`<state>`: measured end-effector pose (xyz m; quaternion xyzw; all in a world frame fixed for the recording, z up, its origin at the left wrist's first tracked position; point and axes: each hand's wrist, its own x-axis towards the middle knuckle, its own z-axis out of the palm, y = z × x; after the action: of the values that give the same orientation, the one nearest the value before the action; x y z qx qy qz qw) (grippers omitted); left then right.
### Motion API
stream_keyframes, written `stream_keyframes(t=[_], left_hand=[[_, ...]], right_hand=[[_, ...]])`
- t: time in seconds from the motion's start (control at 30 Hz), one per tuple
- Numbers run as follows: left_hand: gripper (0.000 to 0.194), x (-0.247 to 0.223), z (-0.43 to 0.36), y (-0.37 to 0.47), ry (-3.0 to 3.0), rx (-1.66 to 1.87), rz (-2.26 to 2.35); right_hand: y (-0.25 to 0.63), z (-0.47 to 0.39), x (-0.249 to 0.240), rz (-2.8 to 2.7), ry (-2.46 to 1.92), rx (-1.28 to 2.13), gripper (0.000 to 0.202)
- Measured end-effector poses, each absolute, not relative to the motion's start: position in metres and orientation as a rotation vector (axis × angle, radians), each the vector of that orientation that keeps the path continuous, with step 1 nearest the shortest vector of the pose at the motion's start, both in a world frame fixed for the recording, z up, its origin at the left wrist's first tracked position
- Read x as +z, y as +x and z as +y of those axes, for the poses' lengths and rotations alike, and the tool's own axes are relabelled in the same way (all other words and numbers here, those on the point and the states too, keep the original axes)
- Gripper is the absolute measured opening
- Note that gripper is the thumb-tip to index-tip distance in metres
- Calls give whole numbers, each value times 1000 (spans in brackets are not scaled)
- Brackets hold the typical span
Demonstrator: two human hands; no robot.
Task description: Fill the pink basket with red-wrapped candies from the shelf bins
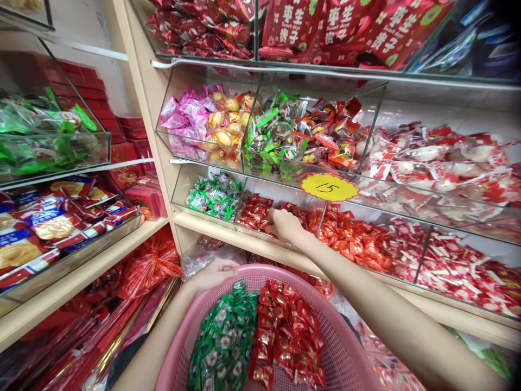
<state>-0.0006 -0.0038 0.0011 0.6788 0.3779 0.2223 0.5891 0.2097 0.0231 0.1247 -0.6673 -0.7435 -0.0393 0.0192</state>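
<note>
My left hand [212,275] grips the far left rim of a pink plastic basket [179,331], its fingers closed over the edge. Inside the basket, green-wrapped candies [226,342] lie on the left and red-wrapped candies [287,331] on the right. My right hand [285,224] reaches into a clear shelf bin of small red-wrapped candies [254,210]. Its fingers are curled at the candies, and what lies in them is hidden. Just left of that bin is another with silver and green wrapped candies [215,194].
A yellow price tag [330,187] marked 15 hangs above the bins. Farther right are orange-red candies [354,239] and red-and-white ones [464,269]. A wooden upright [148,108] divides this shelf from the left one, where packaged snacks [52,222] lie. A red plastic bag [150,266] sits below.
</note>
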Motion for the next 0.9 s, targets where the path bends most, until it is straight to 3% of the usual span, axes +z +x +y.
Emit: stream_keyframes(t=[0.2, 0.9], left_hand=[[42, -2, -2, -1, 1602, 539, 887], [40, -7, 2, -3, 1654, 541, 855]], right_hand=[[205, 22, 123, -2424, -2000, -156, 15], [206, 33, 114, -2396, -2073, -214, 39]])
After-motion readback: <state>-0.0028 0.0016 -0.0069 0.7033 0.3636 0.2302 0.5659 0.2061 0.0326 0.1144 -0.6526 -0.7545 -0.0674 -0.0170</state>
